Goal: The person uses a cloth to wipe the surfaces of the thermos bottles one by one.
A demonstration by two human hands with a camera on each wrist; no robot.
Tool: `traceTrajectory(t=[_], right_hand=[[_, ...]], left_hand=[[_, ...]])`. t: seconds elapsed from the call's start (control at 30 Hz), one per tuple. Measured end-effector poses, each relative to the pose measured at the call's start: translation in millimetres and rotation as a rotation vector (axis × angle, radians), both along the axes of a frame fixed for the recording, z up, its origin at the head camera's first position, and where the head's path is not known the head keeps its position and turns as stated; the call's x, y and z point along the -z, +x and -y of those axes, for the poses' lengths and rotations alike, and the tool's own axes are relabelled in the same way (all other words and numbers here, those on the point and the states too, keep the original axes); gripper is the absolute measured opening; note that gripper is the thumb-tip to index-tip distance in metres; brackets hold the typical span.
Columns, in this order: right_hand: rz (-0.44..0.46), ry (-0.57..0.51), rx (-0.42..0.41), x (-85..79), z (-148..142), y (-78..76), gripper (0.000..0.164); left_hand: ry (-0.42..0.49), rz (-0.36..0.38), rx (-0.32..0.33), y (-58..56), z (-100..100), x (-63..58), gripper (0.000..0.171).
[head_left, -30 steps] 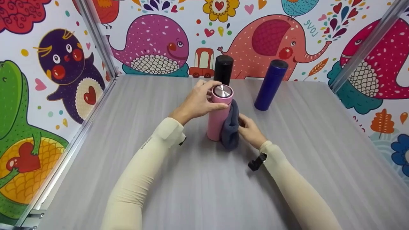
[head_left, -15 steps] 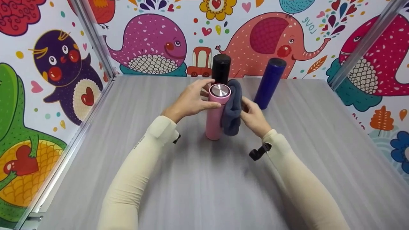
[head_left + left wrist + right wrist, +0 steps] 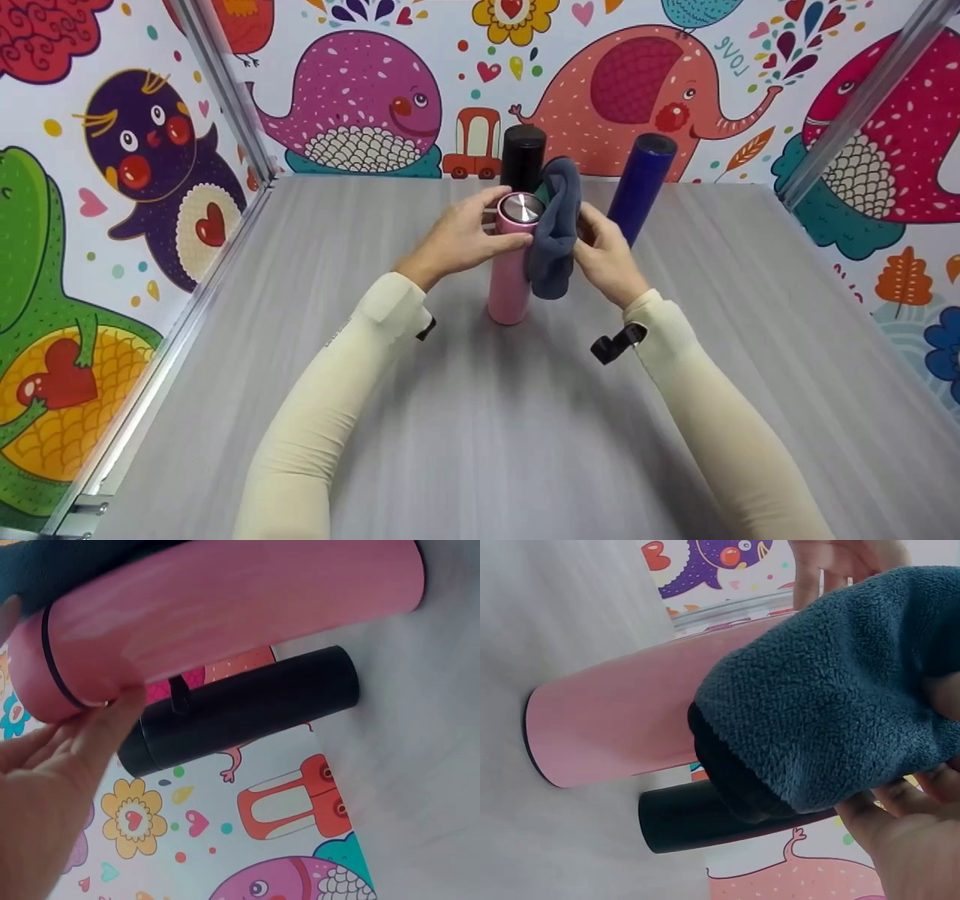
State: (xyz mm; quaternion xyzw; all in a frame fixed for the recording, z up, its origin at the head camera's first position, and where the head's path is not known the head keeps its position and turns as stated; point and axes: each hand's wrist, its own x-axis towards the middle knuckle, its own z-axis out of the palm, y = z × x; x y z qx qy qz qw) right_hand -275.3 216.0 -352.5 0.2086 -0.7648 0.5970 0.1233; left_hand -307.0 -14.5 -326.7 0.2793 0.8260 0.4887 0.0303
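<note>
A pink thermos point(image 3: 510, 289) with a shiny metal-topped lid point(image 3: 522, 208) stands upright on the table in the head view. My left hand point(image 3: 465, 236) grips it around the lid end, thumb in front and fingers behind. On its right side, my right hand point(image 3: 609, 255) holds a folded grey-blue cloth point(image 3: 556, 232) against the upper body of the thermos. In the right wrist view the fluffy cloth point(image 3: 817, 690) has a dark edge, and the thumb lies over it with fingers beneath. The left wrist view shows the thumb at the lid's seam on the pink thermos point(image 3: 247, 607).
Behind the pink thermos stands a black thermos point(image 3: 523, 157), partly hidden by it. A blue thermos point(image 3: 642, 184) stands behind the right hand. The grey table point(image 3: 465, 450) is bounded by printed cartoon panels point(image 3: 360, 97) and metal posts point(image 3: 236, 97).
My right hand has moved upward along the right side of the pink thermos, carrying the cloth from its lower body to near the lid. The left hand keeps its grip at the top.
</note>
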Motion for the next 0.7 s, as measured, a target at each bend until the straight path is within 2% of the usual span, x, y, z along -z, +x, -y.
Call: traceTrajectory(t=[0.13, 0.2, 0.57, 0.7], right_hand=[[0.012, -0.001, -0.017, -5.1, 4, 11.1, 0.034], [0.017, -0.002, -0.027, -2.1, 3, 12.9, 0.036], [0.085, 0.003, -0.054, 40.0, 1, 12.0, 0.038], [0.118, 0.003, -0.061, 53.7, 1, 12.4, 0.037]], left_hand=[[-0.028, -0.034, -0.050, -0.1, -6, 0.1, 0.078], [-0.039, -0.041, -0.058, -0.4, -8, 0.1, 0.077], [0.011, 0.027, 0.022, -7.0, -5, 5.5, 0.088], [0.048, 0.036, 0.035, -9.0, -4, 8.0, 0.085]])
